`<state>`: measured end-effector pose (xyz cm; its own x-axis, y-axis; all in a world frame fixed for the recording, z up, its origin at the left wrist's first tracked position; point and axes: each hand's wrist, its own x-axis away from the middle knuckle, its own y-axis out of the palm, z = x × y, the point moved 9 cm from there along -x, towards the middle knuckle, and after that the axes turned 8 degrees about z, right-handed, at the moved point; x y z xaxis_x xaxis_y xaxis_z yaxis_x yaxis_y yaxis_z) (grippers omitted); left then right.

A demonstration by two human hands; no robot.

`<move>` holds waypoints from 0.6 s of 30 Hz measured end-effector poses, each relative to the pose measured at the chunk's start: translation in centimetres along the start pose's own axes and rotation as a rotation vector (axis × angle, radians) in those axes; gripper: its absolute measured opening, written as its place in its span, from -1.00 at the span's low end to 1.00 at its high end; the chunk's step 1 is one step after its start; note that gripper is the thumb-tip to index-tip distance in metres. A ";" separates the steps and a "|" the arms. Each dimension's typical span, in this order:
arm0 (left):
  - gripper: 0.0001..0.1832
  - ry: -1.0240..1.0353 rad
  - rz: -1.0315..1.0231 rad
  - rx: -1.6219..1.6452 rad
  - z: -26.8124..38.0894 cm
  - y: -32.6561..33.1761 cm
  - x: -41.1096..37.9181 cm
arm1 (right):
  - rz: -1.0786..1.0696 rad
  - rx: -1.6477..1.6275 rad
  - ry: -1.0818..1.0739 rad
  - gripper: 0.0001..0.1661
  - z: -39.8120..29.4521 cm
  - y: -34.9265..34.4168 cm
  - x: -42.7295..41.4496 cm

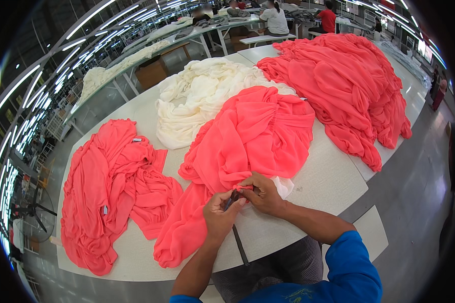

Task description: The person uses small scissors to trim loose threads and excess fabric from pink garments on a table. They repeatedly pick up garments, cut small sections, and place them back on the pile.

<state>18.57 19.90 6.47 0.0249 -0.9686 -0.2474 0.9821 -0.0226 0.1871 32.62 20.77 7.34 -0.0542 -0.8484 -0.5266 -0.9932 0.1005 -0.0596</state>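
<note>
A coral-pink gathered garment (pixel 246 140) lies bunched on the pale table (pixel 333 166) before me. At its near edge my left hand (pixel 222 214) grips a small dark tool, whose kind I cannot tell. My right hand (pixel 263 193) pinches a bit of the pink fabric close beside that tool, the two thumbs nearly meeting. A dark strap (pixel 239 244) runs from below my hands to the table's near edge. Some white fabric (pixel 282 186) shows from under the garment, just right of my right hand.
To the left lies a pile of pink garments (pixel 94 189) with small labels. A larger pink heap (pixel 341 83) rests at the far right, with cream-white fabric (pixel 204 91) behind the middle garment. A bench (pixel 371 231) stands at the right. Several people sit at tables farther off.
</note>
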 end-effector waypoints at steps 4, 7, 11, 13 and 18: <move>-0.78 0.012 0.006 -0.039 -0.2 -0.2 0.0 | 0.003 -0.024 -0.008 -0.88 -0.6 0.1 -0.2; -0.79 0.006 0.020 -0.058 -0.4 -0.4 0.0 | 0.006 -0.009 -0.017 -0.89 -0.5 0.0 -0.1; -0.82 0.006 0.043 -0.089 -0.3 -0.5 0.1 | -0.002 0.018 -0.008 -0.89 -0.8 0.0 -0.1; -0.83 0.005 0.051 -0.090 -0.3 -0.6 0.1 | -0.007 0.033 0.005 -0.89 -0.7 -0.1 -0.1; -0.85 -0.009 0.063 -0.081 -0.2 -0.7 0.1 | 0.007 -0.029 0.035 -0.89 -0.4 -0.1 -0.1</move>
<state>17.94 19.88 6.11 0.0861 -0.9696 -0.2288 0.9905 0.0586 0.1244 32.67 20.63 7.69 -0.0640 -0.8655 -0.4967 -0.9953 0.0914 -0.0309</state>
